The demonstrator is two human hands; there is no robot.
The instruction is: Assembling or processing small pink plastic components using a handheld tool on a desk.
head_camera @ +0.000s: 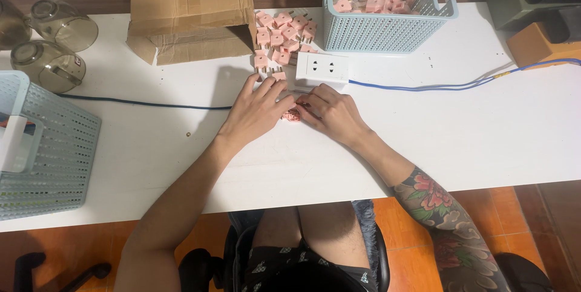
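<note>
pink plug between both hands' fingers

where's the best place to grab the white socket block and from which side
Probably by its long front and back edges, coming straight down from above. The socket block lies flat, its blue cable leaves the right end, and pink plugs crowd its left.

light: bright, even overhead | shadows: soft, under forearms | focus: sharp | edges: slightly bowed
</note>
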